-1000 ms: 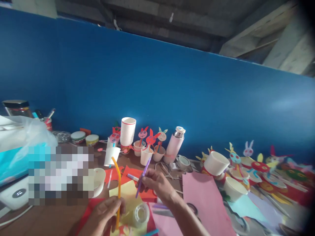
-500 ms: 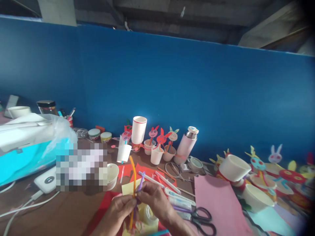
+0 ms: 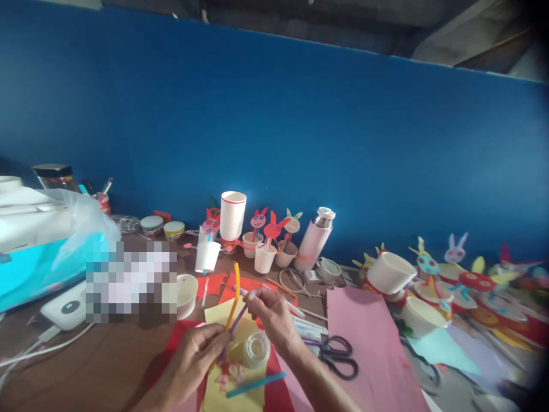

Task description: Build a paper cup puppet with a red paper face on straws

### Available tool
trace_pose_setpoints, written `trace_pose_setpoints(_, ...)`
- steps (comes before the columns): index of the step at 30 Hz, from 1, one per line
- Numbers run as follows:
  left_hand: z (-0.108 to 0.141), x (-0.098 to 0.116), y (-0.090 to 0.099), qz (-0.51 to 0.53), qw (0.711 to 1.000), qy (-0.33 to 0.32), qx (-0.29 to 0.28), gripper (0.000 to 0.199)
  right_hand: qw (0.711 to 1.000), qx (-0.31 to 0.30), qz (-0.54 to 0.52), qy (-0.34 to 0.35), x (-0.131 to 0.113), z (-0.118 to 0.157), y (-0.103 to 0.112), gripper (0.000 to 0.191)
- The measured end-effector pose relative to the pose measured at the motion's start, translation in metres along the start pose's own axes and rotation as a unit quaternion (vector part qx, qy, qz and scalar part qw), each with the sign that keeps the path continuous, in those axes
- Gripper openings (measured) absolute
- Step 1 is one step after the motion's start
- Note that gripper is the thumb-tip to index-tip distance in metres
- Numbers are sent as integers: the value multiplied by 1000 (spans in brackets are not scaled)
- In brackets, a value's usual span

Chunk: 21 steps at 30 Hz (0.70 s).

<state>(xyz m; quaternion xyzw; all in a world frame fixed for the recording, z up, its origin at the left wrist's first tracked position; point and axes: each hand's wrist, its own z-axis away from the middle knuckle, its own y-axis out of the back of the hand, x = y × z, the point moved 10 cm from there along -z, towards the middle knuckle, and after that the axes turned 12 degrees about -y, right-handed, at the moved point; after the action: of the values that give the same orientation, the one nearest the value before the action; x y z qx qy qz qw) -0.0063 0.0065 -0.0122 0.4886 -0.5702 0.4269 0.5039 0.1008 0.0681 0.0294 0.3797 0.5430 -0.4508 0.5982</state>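
My left hand pinches an orange straw and a purple straw together where they cross. Closed on the purple straw's upper end are the fingertips of my right hand. The orange straw's top bends upward and stands free. Below my hands, a roll of clear tape rests on yellow paper. A blue straw and pink paper scraps lie near the roll.
Black-handled scissors lie on the right by pink paper. Paper cups with rabbit faces, stacked cups and a thermos stand behind. A power bank and a plastic bag are on the left.
My right hand has moved slightly up and right, away from my left, drawing the purple straw's upper end to the right. The tape roll and blue straw show more fully. The view has shifted.
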Motion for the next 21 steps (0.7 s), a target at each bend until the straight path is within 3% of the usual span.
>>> trace_pose_setpoints(9,1,2,14,-84,995,-19,48,33,999,-17,-43,-8,-3,3,-3,35)
trace_pose_setpoints(13,1,3,18,-79,995,-13,54,33,999,5,-43,0,-6,-5,17,37)
trace_pose_setpoints(16,0,3,25,-66,995,5,70,36,1000,1,21,0,-15,-6,33,31)
trace_pose_setpoints(21,-2,-6,35,-35,994,47,95,33,981,-38,190,-8,-17,-2,35,20)
